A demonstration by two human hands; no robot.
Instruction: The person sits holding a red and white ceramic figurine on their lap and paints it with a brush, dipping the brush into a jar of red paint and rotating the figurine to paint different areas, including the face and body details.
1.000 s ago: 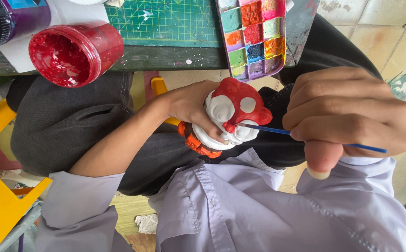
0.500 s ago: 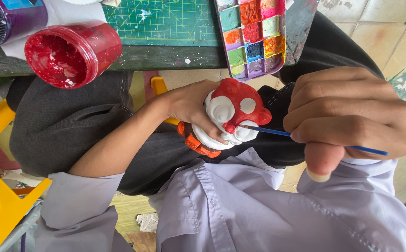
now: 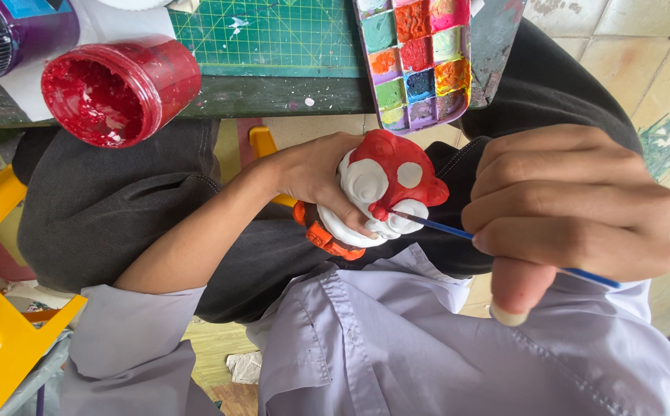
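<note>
Over my lap, just below the table edge (image 3: 288,92), my left hand (image 3: 315,173) is wrapped firmly around the back of a small plaster figurine (image 3: 377,192), white with a red cap, white spots and an orange base, and tilts its face toward me. My right hand (image 3: 574,208) is curled closed on a thin blue-handled brush (image 3: 458,231), pinched between fingers and thumb, with its tip touching the red patch at the lower edge of the cap. To paint this well, I think I should keep the strokes short and light, let only the very tip carry colour, and brace the figurine against my leg so the red does not stray onto the white swirls right beside it. My left fingertips lie close to the wet-looking red, so I judge smudging to be the main risk. Up on the table, the open jar of red paint (image 3: 119,88) lies on its side near the edge, and the paint palette (image 3: 419,62) overhangs the edge just above the figurine; the green cutting mat (image 3: 273,35) sits between them. There is open room between my two hands and down toward my shirt (image 3: 443,347), but little above.
</note>
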